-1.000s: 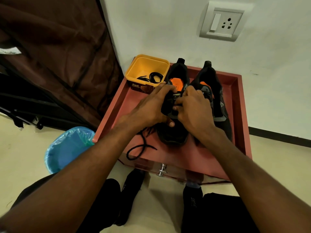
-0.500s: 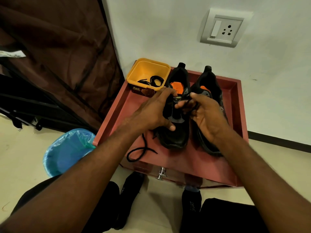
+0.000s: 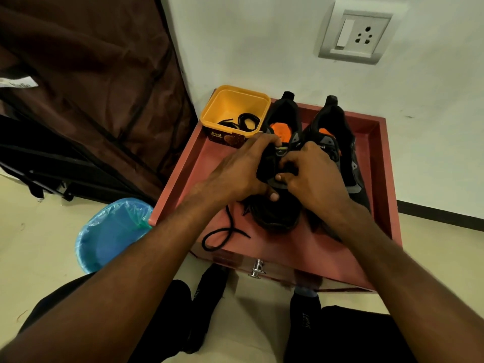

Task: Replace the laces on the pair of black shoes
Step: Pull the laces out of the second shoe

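Note:
Two black shoes with orange insoles stand side by side on a red tray-like table top [image 3: 377, 231]. My left hand [image 3: 235, 174] grips the tongue and left side of the left shoe [image 3: 282, 119]. My right hand [image 3: 311, 176] has its fingers curled at the lace area of that shoe, pinching something dark I cannot make out. The right shoe [image 3: 332, 121] sits partly behind my right hand. A loose black lace [image 3: 225, 231] trails from the left shoe over the tray's front. More black laces [image 3: 245, 121] lie in a yellow tub [image 3: 217, 106].
A white wall with a socket plate [image 3: 353, 35] rises right behind the tray. A blue lined bin [image 3: 110, 237] stands on the floor at left, beside a brown fabric wardrobe [image 3: 91, 74]. A drawer knob [image 3: 258, 269] sticks out below the tray. My socked feet [image 3: 209, 297] are underneath.
My right hand has come back from over the right shoe to the middle of the left shoe, closing its fingers there. My left hand has kept its hold.

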The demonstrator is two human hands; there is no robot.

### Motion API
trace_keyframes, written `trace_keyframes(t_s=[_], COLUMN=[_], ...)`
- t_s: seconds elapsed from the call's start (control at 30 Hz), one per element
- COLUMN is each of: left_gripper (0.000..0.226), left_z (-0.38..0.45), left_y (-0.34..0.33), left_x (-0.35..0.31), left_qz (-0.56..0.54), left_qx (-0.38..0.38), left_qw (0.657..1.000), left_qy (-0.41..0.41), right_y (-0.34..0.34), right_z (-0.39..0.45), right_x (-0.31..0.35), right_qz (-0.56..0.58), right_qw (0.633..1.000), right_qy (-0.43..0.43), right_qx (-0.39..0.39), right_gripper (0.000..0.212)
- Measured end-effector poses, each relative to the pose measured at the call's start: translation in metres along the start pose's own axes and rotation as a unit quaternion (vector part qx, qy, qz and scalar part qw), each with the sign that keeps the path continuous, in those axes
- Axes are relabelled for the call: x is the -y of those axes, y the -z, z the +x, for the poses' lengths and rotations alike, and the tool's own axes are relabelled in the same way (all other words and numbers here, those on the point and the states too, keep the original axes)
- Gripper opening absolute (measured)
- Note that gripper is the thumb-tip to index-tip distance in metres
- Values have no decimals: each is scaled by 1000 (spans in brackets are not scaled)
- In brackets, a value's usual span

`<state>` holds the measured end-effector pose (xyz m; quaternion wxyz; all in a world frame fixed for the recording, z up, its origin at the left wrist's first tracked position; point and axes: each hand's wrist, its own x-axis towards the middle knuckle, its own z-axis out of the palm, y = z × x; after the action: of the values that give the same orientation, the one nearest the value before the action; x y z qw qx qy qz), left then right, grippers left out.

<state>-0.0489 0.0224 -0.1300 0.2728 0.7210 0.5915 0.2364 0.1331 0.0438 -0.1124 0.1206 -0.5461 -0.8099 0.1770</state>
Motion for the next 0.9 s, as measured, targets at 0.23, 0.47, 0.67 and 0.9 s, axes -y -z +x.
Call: trace_keyframes(t_s=[0.23, 0.47, 0.67, 0.9], left_gripper=[105, 111, 108, 103], left_z=[1, 0, 1, -1], left_y=[-1, 1, 0, 0], left_x=[-3, -4, -2, 3], left_qz=[-9, -19, -26, -41], left_qx=[4, 3, 2, 3], left_qw=[1000, 1000, 999, 999], left_qy=[13, 20, 21, 13], right_y=[-1, 35, 19, -8], right_z=[-3, -16, -14, -10], right_x=[7, -8, -8, 2], right_qz=[403, 825, 342, -9], right_qw=[904, 544, 933, 998], right_qy=[-139, -151, -72, 16], right_qx=[-45, 26, -85, -65], right_gripper=[16, 15, 26, 28])
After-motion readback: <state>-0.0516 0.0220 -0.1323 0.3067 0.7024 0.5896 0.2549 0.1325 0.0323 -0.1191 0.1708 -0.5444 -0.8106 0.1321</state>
